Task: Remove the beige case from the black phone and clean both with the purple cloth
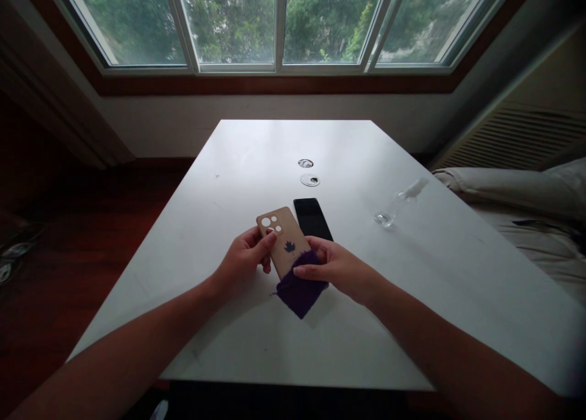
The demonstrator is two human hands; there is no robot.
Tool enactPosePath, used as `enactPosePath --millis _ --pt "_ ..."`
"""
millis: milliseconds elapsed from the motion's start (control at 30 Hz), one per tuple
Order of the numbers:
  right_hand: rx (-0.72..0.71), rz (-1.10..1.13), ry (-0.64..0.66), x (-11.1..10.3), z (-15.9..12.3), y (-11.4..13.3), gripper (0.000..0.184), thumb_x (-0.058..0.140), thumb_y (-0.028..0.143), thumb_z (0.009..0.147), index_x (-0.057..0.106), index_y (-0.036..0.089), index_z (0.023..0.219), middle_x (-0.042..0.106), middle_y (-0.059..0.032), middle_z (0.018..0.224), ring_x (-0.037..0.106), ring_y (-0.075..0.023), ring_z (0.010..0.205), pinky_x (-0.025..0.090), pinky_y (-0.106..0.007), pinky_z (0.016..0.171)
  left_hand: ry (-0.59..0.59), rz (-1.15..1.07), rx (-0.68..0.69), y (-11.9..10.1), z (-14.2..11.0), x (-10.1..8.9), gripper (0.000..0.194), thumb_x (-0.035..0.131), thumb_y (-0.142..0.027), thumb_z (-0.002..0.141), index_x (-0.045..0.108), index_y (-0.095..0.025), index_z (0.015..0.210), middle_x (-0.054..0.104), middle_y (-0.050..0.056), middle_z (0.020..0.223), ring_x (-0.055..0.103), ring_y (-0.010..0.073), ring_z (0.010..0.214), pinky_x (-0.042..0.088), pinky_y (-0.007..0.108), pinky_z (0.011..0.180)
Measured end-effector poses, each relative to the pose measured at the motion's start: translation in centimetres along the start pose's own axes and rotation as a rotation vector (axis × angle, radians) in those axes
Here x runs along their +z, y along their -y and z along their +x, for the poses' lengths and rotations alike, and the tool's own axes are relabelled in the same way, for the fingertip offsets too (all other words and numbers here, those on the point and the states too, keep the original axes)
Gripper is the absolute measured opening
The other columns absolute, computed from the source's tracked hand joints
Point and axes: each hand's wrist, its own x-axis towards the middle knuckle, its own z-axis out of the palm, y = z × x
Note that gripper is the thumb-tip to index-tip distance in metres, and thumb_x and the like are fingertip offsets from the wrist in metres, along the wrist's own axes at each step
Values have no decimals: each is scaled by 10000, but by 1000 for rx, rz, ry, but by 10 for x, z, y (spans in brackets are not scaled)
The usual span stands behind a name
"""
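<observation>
A tan phone case [284, 232] with round camera holes and a dark maple leaf print is held tilted above the table. My left hand [249, 249] pinches its upper left edge, thumb on the face beside the holes. Over the lower end of the case lies a purple cloth [302, 292], folded around it. My right hand [332, 264] is closed on this cloth, thumb in front, pressing it to the case. Just behind the case, a black smartphone [314, 217] lies flat, its lower part hidden by my right hand.
On the white table [206, 200], a clear spray bottle [398, 205] lies on its side at the right. Farther back are a round cable hole [306, 163] and a round cover [310, 180]. A window [279, 26] rises beyond, with light fabric [517, 191] at the right.
</observation>
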Motion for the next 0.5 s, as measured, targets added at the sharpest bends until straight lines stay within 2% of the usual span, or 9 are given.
enactPosePath --millis 167,500 --pt "10 -15 -13 0 1 -1 633 900 254 674 593 165 1221 740 -103 1112 732 -230 960 598 -352 852 5 -21 19 1 1 -2 405 664 -493 907 636 -120 1060 639 40 817 502 68 544 439 195 499" --pt "-109 8 14 -2 6 -9 663 855 201 706 549 151 1292 734 -114 1140 727 -231 996 583 -376 912 -55 -25 67 1 2 -4 395 713 -485 871 622 -143 1046 652 37 848 540 74 530 444 209 493"
